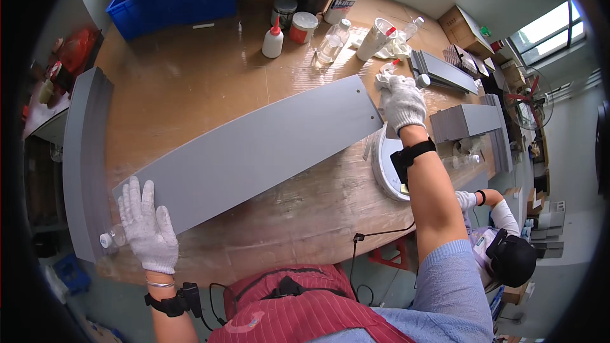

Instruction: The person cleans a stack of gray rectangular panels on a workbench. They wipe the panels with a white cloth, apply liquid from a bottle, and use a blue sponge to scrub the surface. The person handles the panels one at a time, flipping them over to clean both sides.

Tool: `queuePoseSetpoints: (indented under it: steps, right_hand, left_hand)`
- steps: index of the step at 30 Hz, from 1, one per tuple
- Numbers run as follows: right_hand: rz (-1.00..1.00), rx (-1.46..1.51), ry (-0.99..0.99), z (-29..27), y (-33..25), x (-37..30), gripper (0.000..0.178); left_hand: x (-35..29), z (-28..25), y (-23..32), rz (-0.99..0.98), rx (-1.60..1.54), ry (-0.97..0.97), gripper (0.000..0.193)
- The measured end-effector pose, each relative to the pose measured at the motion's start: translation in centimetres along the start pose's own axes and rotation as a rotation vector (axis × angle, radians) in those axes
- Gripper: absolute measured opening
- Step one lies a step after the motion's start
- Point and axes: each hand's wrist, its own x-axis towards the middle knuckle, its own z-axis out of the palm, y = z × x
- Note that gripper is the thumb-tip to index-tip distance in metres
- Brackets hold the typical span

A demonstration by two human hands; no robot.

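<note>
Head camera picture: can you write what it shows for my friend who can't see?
A person's gloved left hand rests on one end of a long gray panel on a brown table. Their gloved right hand is near the other end, its grip unclear. Bottles and a blue bin are beyond the panel.

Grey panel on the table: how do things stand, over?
Left hand spread on its left end; right hand by the right end, grip unclear. Grey panel aslant over the table. White tub close beside its right end.
</note>
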Motion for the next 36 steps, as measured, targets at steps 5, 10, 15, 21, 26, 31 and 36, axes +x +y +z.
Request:
queuePoseSetpoints:
  steps: [5,10,15,21,26,31,36]
  right_hand:
    - [0.152,1.252,0.169,-5.5,-0.9,0.7,0.028]
    - [0.200,1.104,-0.272,-2.8,-2.0,0.6,0.037]
    - [-0.196,0.460,0.275,-2.8,-12.6,-3.0,0.033]
    - [-0.452,0.856,-0.008,-8.7,-31.4,-10.6,0.049]
    - [-0.466,0.824,0.100,-6.4,-26.9,-8.4,0.028]
    - [-0.106,0.460,0.189,-1.8,-12.6,-3.3,0.021]
    - [-0.332,0.583,0.243,-4.5,-25.7,-5.5,0.023]
  left_hand:
    - [-0.5,-0.3,0.1,-0.031,0.072,-0.008,0.048]
    - [-0.7,-0.2,0.2,-0.031,0.053,-0.013,0.047]
    - [-0.6,-0.3,0.2,-0.029,0.068,-0.026,0.047]
    - [-0.5,-0.1,-0.1,-0.027,0.039,-0.032,0.047]
    - [-2.5,0.0,-4.1,-0.230,-0.005,-0.042,0.048]
    - [-3.8,1.0,-5.1,-0.539,-0.782,0.000,0.055]
    - [-4.2,1.7,-5.1,-0.641,-1.228,0.102,0.054]
